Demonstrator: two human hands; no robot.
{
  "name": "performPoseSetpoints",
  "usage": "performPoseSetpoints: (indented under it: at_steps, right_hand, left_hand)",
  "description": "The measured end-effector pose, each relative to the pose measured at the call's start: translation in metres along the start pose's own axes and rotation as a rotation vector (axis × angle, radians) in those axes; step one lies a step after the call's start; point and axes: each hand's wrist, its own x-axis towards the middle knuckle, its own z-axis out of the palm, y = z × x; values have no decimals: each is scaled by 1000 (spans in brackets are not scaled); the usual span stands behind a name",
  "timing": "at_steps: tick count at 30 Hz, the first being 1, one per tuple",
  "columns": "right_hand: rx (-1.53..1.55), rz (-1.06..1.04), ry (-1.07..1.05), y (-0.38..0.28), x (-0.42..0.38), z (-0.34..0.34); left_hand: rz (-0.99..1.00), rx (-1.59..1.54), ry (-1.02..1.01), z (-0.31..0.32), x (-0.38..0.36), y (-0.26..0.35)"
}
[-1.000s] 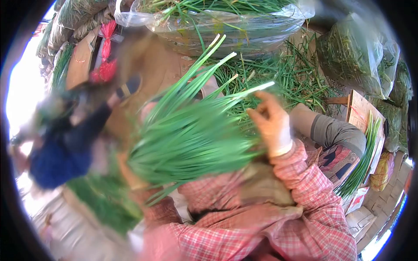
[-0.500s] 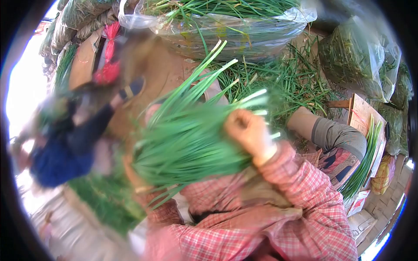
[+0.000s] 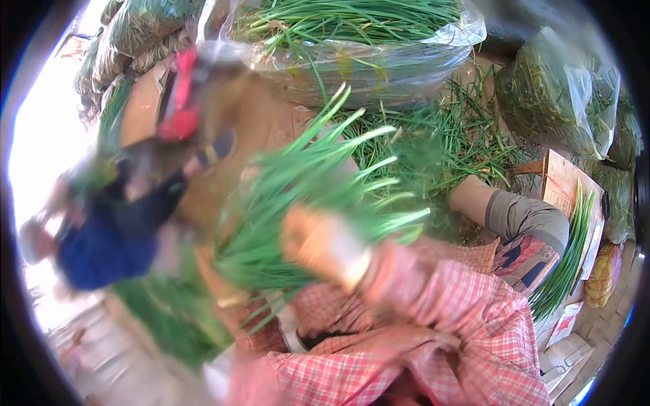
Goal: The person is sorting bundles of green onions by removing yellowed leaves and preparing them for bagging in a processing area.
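Note:
A large bunch of chives [image 3: 271, 203], long and green with pale cut ends toward the right, lies across my front above my lap. My left hand [image 3: 215, 277] holds it from the left side and beneath, its fingers mostly hidden behind the leaves. Over the lower middle of the bunch is my right hand [image 3: 315, 240], smeared by motion. Its fingers seem curled, but I cannot make out whether anything is between them. Both sleeves are red checked cloth.
A plastic bag [image 3: 379, 64] full of chives stands ahead, with loose stalks [image 3: 447, 149] scattered before it. More chives [image 3: 565, 254] lie on a board at right. A filled bag [image 3: 552, 95] stands behind. Another person [image 3: 108, 243] sits at left, near red ties [image 3: 181, 95].
My right hand has swept left and down from the pale ends to the leafy middle of the bunch. The pale ends now fan out more. The view has shifted slightly.

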Motion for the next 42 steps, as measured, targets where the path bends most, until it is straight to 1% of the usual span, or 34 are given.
performPoseSetpoints:
  at_steps: [1,3,4,5,6,8,9,10,11,12,13,14,16,18,20,22,23,24,25,26,27,29,30,31,32,33,34,36,37,38,39,40,41,42]
  right_hand:
    - [19,-94,-156,-19,-16,5]
    - [63,-275,-476,-92,-54,4]
    - [223,-343,-638,-97,-56,0]
    - [388,-382,-818,-102,-57,-5]
    - [704,-377,-993,-92,-51,-21]
    - [692,-321,-753,-75,-44,-71]
    - [789,-274,-639,-51,-41,-95]
    - [435,-177,-388,-21,-48,-114]
    - [8,-3,-191,9,-54,-133]
    - [-293,216,-83,39,-61,-153]
    - [-1195,561,-163,45,-60,-166]
    - [-1385,313,86,52,-75,-174]
    - [-402,88,232,55,-88,-190]
    - [-77,-89,164,4,-69,-187]
    - [-42,-237,153,-50,-42,-184]
    - [-201,-430,143,-78,-11,-184]
    - [-143,-431,164,-99,-1,-179]
    - [-81,-431,179,-119,9,-175]
    - [25,-597,158,-128,25,-177]
    - [42,-648,191,-137,38,-179]
    - [54,-681,255,-145,47,-182]
    - [98,-670,370,-147,58,-197]
    - [105,-495,399,-143,57,-213]
    - [254,-503,415,-143,57,-224]
    - [401,-515,428,-144,56,-236]
    - [418,-485,487,-149,50,-251]
    - [473,-569,578,-146,53,-265]
    - [487,-578,726,-153,34,-282]
    - [486,-638,769,-150,28,-287]
    - [482,-698,810,-146,22,-286]
    - [419,-699,903,-149,14,-273]
    - [388,-740,999,-144,13,-259]
    - [315,-781,984,-128,8,-249]
    - [280,-734,1030,-118,-2,-229]
  left_hand:
    - [-74,-172,-70,-22,14,-2]
    - [25,-79,-75,-10,6,2]
    - [82,-41,-79,-6,4,4]
    - [94,-62,-92,-9,6,4]
    - [118,-59,-85,-10,4,5]
    - [169,-50,-69,0,0,12]
    - [284,90,-71,-3,5,15]
    - [401,233,-70,-8,12,17]
    - [435,204,-125,-6,15,25]
    - [466,173,-181,-3,17,33]
    - [419,-40,-302,16,14,44]
    - [371,-253,-428,42,8,56]
    - [319,-380,-651,102,-20,74]
    - [487,-159,-773,154,-37,90]
    - [572,53,-839,201,-57,105]
    - [562,153,-932,244,-86,120]
    - [554,207,-972,261,-97,124]
    - [624,220,-1097,276,-103,127]
    - [519,226,-1047,293,-121,130]
    - [413,233,-992,305,-142,136]
    - [468,309,-1060,307,-155,147]
    - [582,455,-1182,309,-177,170]
    - [639,529,-1242,310,-186,181]
    - [703,602,-1306,311,-192,189]
    - [743,571,-1338,308,-191,191]
    - [784,539,-1370,306,-190,194]
    - [796,407,-1370,295,-173,189]
    - [824,144,-1366,274,-140,169]
    - [584,73,-1493,255,-141,150]
    - [390,30,-1604,230,-144,117]
    - [186,-2,-1688,206,-147,83]
    - [7,-11,-1721,206,-148,35]
    - [-174,-16,-1734,206,-149,-13]
    - [-332,-63,-1699,209,-151,-27]
